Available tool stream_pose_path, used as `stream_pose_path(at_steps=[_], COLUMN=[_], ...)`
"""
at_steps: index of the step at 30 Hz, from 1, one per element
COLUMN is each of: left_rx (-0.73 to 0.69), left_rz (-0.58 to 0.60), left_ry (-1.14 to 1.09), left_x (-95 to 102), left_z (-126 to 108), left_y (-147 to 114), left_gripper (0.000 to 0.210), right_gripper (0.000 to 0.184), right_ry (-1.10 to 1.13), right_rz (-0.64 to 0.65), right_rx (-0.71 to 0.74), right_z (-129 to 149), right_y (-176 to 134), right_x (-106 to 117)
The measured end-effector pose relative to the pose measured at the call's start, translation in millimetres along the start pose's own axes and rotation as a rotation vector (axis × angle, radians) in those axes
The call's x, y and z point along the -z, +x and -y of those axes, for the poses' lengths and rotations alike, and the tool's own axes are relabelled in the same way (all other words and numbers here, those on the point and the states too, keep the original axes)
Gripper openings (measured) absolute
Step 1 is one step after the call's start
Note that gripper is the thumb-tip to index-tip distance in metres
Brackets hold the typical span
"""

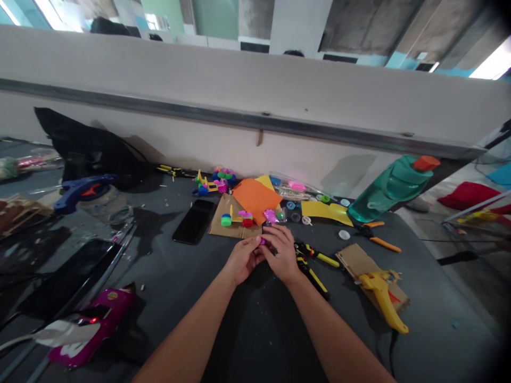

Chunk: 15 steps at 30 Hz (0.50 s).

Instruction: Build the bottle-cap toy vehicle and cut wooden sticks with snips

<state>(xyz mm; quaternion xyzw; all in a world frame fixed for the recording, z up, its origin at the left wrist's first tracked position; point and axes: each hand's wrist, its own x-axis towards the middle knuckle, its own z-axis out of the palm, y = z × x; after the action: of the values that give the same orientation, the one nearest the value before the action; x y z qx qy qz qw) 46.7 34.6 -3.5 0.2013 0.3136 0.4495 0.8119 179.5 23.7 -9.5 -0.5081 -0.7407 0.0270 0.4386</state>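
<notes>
Between the fingertips of my left hand (244, 259) and my right hand (282, 252) is a small purple piece (262, 241); its kind is too small to make out. Both hands are closed around it, low over the dark table. Just beyond them lies a cardboard piece (217, 226) bearing a small toy vehicle (237, 218) with green and red wheels. A magenta piece in a clear bag (271, 215) lies past my right fingers. Yellow-and-black pliers (315, 276) rest right beside my right hand.
Orange paper (255, 197), a yellow strip (325, 211) and colourful toy parts (211, 183) lie at the back. A teal bottle (389, 189) and yellow glue gun (381, 298) are right. Phones (194, 221), a blue-handled glue gun (85, 190) and a magenta power strip (107, 319) are left.
</notes>
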Motion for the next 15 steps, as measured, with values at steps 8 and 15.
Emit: stream_pose_path(at_steps=[8, 15], left_rx=[0.005, -0.010], left_rz=[0.008, -0.007], left_ry=[0.011, -0.003], left_x=[-1.1, -0.4], left_z=[-1.2, -0.4], left_y=[-0.8, 0.2], left_gripper=[0.013, 0.011], right_gripper=[0.021, 0.021], right_ry=[-0.004, -0.002], right_rz=[0.002, 0.012], right_rx=[0.000, -0.020], right_z=[0.4, 1.0], right_y=[-0.3, 0.6], right_x=[-0.5, 0.8])
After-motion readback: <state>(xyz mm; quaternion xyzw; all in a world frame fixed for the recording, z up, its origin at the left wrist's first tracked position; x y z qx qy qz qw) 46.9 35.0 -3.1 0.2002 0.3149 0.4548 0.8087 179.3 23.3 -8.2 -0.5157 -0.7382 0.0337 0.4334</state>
